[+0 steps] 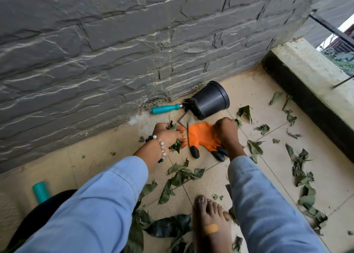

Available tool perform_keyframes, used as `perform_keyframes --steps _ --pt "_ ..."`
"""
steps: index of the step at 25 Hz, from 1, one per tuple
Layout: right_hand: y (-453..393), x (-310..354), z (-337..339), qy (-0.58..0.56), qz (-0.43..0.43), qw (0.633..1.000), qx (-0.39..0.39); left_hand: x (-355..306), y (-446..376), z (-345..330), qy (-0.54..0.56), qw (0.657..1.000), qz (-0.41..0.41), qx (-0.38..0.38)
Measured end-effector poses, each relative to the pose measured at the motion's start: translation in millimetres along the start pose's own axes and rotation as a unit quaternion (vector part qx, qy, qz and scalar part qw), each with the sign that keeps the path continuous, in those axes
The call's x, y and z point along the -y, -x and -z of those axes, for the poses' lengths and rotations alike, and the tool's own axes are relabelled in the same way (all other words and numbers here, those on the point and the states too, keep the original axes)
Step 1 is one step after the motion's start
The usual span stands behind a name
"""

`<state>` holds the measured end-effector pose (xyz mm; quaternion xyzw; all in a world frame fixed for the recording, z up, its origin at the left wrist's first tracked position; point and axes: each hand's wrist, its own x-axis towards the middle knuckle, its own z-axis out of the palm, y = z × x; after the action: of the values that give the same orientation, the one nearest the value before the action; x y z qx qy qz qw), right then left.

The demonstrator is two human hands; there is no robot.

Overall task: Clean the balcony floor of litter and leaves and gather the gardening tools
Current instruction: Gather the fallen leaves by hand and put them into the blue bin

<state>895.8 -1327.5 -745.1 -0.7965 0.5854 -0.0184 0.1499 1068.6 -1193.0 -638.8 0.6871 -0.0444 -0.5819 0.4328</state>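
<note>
Gripping a bunch of green leaves (174, 137), your left hand (168, 135) hovers just left of the orange glove (203, 135) on the floor (268, 166). Your right hand (227, 130) curls over the glove's far edge, pinching a leaf. Beyond lie the teal-handled tool (165, 109) and tipped black pot (209, 99).

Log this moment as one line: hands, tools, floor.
left hand holds leaves | right hand pinches leaf | orange glove, teal-handled tool, tipped black pot uncollected | floor littered
</note>
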Motion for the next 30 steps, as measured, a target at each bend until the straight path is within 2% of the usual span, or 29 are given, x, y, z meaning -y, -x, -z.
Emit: perform_keyframes --steps 2,4,5,6,8,9,14,15,16,18,20,21,23,26,28,30 --pt "5 -8 9 -0.074 -0.079 0.99 -0.094 0 2 1 -0.012 1.0 -0.006 0.001" --pt "7 -20 13 -0.175 -0.182 0.952 -0.173 1 3 2 -0.03 0.999 -0.021 0.009" --pt "8 -25 11 -0.198 -0.217 0.942 -0.16 2 4 1 -0.037 0.999 -0.028 0.015" --pt "8 -31 9 -0.197 -0.236 0.945 -0.113 2 4 0 -0.044 0.998 -0.033 0.02" --pt "7 -40 6 -0.145 -0.236 0.961 -0.015 3 5 -1 -0.053 0.997 -0.042 0.025" --pt "6 -43 8 -0.124 -0.232 0.965 -0.002 2 5 -2 -0.054 0.997 -0.044 0.023" --pt "-6 -52 24 -0.156 -0.208 0.957 -0.131 4 1 -1 -0.059 0.997 -0.047 0.012" --pt "-12 -51 29 -0.163 -0.202 0.956 -0.136 4 1 0 -0.061 0.997 -0.048 0.008" --pt "-18 -51 34 -0.156 -0.193 0.961 -0.12 4 0 2 -0.064 0.997 -0.047 0.007" --pt "-34 -52 39 -0.092 -0.187 0.978 -0.03 5 -1 7 -0.086 0.996 -0.03 0.011" --pt "-44 -56 36 -0.053 -0.199 0.977 0.045 6 -1 17 -0.14 0.99 0.013 0.025" --pt "-46 -57 32 -0.069 -0.217 0.973 0.035 8 -1 23 -0.173 0.984 0.038 0.033" --pt "-41 -52 34 -0.137 -0.265 0.953 -0.054 11 -1 33 -0.214 0.973 0.074 0.044" --pt "-13 -23 47 -0.247 -0.284 0.912 -0.165 7 -2 45 -0.194 0.979 0.067 0.002" --pt "23 9 57 -0.301 -0.274 0.896 -0.176 0 -5 51 -0.144 0.987 0.043 -0.056" --pt "63 47 57 -0.329 -0.234 0.906 -0.129 -4 -7 58 -0.084 0.992 0.041 -0.086"
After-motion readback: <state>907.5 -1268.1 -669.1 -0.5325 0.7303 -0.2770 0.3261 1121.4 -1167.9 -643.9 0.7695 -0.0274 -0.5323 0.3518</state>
